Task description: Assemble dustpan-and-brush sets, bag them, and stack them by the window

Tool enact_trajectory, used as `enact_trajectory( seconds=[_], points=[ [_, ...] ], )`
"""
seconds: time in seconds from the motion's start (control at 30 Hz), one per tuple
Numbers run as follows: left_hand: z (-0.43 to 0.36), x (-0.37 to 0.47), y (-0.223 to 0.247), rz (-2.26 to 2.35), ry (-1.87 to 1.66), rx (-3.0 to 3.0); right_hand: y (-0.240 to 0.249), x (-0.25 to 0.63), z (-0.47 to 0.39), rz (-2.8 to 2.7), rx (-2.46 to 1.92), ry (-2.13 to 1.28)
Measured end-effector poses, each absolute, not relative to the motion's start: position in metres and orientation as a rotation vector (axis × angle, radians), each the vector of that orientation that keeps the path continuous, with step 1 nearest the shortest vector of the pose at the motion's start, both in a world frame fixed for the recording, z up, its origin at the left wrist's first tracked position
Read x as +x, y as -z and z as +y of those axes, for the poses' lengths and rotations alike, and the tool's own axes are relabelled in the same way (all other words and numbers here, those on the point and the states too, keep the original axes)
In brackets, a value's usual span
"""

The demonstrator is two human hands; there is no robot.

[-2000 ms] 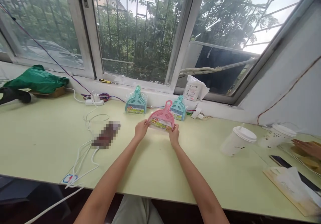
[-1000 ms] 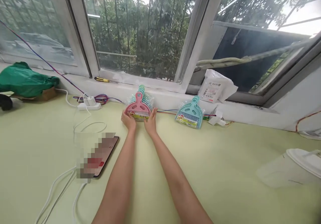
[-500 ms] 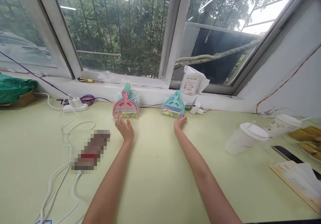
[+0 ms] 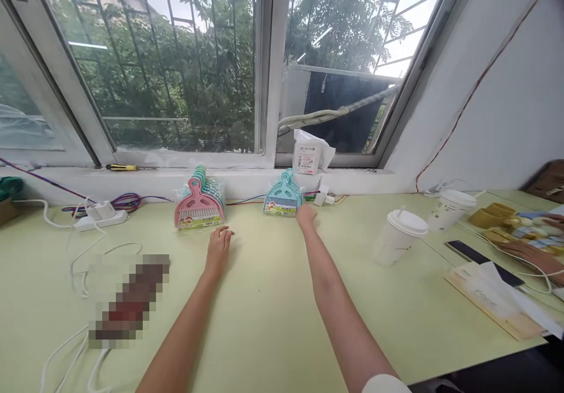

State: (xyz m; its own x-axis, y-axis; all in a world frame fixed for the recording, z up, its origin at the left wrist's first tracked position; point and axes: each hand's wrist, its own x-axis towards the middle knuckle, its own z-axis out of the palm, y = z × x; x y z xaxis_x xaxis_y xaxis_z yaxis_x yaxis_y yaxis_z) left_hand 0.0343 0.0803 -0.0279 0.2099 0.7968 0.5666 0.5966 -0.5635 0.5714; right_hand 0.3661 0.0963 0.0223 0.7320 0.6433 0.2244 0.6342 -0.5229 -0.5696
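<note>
At the foot of the window wall stands a row of plastic-wrapped mini dustpan-and-brush sets (image 4: 200, 202), a pink one in front and teal ones behind. My left hand (image 4: 218, 252) is just to the right of and below this row, apart from it, with loosely bent fingers and nothing in them. A smaller stack of teal dustpan-and-brush sets (image 4: 283, 194) leans upright to the right. My right hand (image 4: 306, 214) is at that stack's lower right edge, seemingly touching it; its fingers are too small and overlapped to read.
White cables and a power strip (image 4: 100, 219) lie left, near a pixelated object (image 4: 132, 302). A screwdriver (image 4: 123, 168) and wrapped package (image 4: 307, 155) sit on the sill. Lidded cups (image 4: 400, 237), a phone (image 4: 482, 261) and tissues (image 4: 493, 296) are right, beside another person's hand (image 4: 535, 258).
My left hand has drawn away from the pink-fronted row, toward its right side. My right hand stays by the teal stack's right edge. The view has turned to the right.
</note>
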Motion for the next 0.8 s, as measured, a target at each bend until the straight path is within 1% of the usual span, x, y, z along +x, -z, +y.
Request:
enact_trajectory(
  seconds=[0.2,0.33,0.37,0.43,0.5,0.57,0.63,0.7,0.8],
  points=[
    [0.086,0.037,0.030,1.218,-1.232,2.140,-0.028,0.360,0.061,-1.197,-2.314,0.154],
    [0.076,0.040,0.033,1.134,-1.222,1.794,-0.038,0.366,0.006,-1.414,-2.341,0.265],
    [0.070,0.043,0.034,1.105,-1.225,1.675,-0.040,0.367,-0.012,-1.465,-2.345,0.223],
    [0.056,0.054,0.034,1.034,-1.169,1.486,-0.040,0.367,-0.050,-1.534,-2.324,0.027],
    [0.037,0.066,0.032,0.967,-1.029,1.376,-0.036,0.359,-0.083,-1.565,-2.253,-0.199],
    [0.019,0.075,0.028,0.902,-0.906,1.291,-0.027,0.346,-0.106,-1.569,-2.157,-0.343],
    [0.005,0.077,0.023,0.817,-0.879,1.221,-0.018,0.330,-0.114,-1.577,-2.057,-0.334],
    [-0.004,0.070,0.019,0.776,-0.951,1.177,-0.011,0.313,-0.109,-1.578,-1.964,-0.255],
    [-0.007,0.052,0.018,0.891,-1.101,1.101,-0.005,0.286,-0.089,-1.575,-1.815,-0.099]
  ],
)
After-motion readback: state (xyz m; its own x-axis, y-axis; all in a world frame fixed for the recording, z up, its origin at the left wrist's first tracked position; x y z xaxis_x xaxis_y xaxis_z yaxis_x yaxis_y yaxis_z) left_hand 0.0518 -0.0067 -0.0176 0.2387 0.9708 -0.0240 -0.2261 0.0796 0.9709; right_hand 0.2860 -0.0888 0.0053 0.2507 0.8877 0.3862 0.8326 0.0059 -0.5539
